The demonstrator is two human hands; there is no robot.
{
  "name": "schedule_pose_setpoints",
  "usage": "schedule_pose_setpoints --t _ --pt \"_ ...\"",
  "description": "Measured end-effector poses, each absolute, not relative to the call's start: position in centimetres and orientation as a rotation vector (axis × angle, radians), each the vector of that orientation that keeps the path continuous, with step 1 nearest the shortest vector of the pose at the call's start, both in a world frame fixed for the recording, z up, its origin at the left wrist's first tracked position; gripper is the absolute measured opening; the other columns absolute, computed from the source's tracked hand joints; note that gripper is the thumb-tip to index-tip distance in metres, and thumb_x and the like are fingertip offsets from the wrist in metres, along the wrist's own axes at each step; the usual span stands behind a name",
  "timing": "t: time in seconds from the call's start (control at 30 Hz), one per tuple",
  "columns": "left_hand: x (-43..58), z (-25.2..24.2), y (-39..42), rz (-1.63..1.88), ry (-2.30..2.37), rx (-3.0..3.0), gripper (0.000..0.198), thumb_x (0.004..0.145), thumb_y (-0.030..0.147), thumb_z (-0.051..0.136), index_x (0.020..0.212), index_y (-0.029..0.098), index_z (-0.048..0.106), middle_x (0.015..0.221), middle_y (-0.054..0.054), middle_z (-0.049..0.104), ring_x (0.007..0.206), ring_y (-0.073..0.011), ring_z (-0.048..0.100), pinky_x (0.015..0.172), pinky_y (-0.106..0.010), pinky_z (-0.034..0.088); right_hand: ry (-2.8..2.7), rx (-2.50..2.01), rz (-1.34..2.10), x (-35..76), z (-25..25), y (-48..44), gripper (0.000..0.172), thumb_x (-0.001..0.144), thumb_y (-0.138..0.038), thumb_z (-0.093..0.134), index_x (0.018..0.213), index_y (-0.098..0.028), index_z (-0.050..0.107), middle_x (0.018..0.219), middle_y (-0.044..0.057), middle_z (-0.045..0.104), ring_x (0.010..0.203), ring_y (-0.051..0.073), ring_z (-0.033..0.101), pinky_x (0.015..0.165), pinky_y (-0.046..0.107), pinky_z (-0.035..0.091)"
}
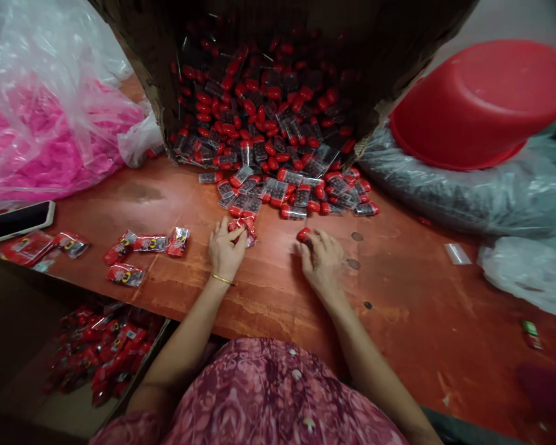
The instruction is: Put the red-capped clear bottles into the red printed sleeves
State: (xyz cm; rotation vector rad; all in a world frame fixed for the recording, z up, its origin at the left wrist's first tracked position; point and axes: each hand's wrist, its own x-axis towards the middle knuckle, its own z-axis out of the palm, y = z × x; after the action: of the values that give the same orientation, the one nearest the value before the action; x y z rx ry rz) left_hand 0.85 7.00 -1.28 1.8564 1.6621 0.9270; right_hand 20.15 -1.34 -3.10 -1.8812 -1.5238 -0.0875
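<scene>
A tipped cardboard box (134, 37) spills several small clear tubes with red caps (278, 185) onto the red-brown table (412, 290). My left hand (225, 249) rests on the table with its fingers closed on a small red packet (245, 230) at the edge of the pile. My right hand (323, 258) lies beside it, fingers curled around a red-capped tube (303, 234). A gold bangle sits on my left wrist.
Filled red packets (151, 243) lie in a row left of my hands. A phone (16, 221) lies at the far left. A bag of pink pieces (41, 142) stands behind. A red basin (482, 102) rests on grey bags at right. Below the table edge, a box (102, 358) holds packets.
</scene>
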Motion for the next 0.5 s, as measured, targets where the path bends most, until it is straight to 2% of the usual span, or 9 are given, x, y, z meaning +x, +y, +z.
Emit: schedule_pose_setpoints --t 0.1,0.2,0.3,0.37,0.43,0.5 --pt "1.6 -0.2 5.5 1.013 1.619 1.927 0.022 0.077 0.03 0.058 0.091 0.023 0.073 0.133 -0.011 0.051 0.127 -0.0335 0.04 0.104 -0.053 0.026 -1.417 -1.621 0.273 17.1 -1.9 -1.4 0.026 0.084 -0.036 0.05 0.098 -0.018 0.062 0.1 0.01 0.066 0.097 0.022 0.058 0.088 0.04 0.043" --pt "2.5 0.9 4.0 1.034 1.531 2.06 0.021 0.078 0.032 0.058 0.092 0.026 0.072 0.134 -0.008 0.05 0.129 -0.0318 0.038 0.106 -0.055 0.022 -1.221 -1.42 0.765 14.0 -1.1 -0.8 0.033 0.08 -0.043 0.054 0.101 -0.018 0.06 0.096 0.006 0.068 0.088 0.019 0.06 0.081 0.034 0.047" --pt "3.2 1.2 3.3 1.064 1.43 2.11 0.021 0.078 0.029 0.058 0.094 0.026 0.071 0.133 -0.008 0.052 0.13 -0.0295 0.037 0.108 -0.053 0.019 -0.95 -1.332 0.954 12.6 -0.7 0.0 0.031 0.08 -0.044 0.052 0.092 -0.017 0.062 0.087 0.003 0.068 0.081 0.016 0.06 0.077 0.03 0.048" --pt "3.4 1.0 3.0 1.1 1.366 1.978 0.029 0.077 0.029 0.059 0.105 0.022 0.067 0.132 -0.01 0.053 0.128 -0.0269 0.04 0.109 -0.047 0.023 -0.81 -1.324 0.953 12.7 -0.6 0.1 0.029 0.08 -0.044 0.05 0.082 -0.017 0.062 0.077 0.001 0.066 0.074 0.015 0.058 0.072 0.027 0.047" --pt "3.6 0.8 2.9 1.103 1.29 1.7 0.036 0.078 0.034 0.059 0.11 0.018 0.064 0.124 -0.012 0.059 0.117 -0.0241 0.051 0.102 -0.04 0.035 -0.765 -1.336 0.942 13.3 -0.6 -0.1 0.029 0.079 -0.044 0.05 0.074 -0.017 0.06 0.067 0.0 0.062 0.064 0.013 0.056 0.063 0.025 0.046" --pt "3.9 0.7 2.7 1.003 1.169 1.421 0.033 0.079 0.04 0.056 0.097 0.015 0.068 0.103 -0.011 0.069 0.095 -0.0205 0.062 0.087 -0.033 0.046 -0.807 -1.37 0.917 13.9 -0.8 -0.5 0.03 0.078 -0.044 0.05 0.064 -0.018 0.056 0.057 -0.002 0.056 0.054 0.011 0.049 0.054 0.023 0.041"
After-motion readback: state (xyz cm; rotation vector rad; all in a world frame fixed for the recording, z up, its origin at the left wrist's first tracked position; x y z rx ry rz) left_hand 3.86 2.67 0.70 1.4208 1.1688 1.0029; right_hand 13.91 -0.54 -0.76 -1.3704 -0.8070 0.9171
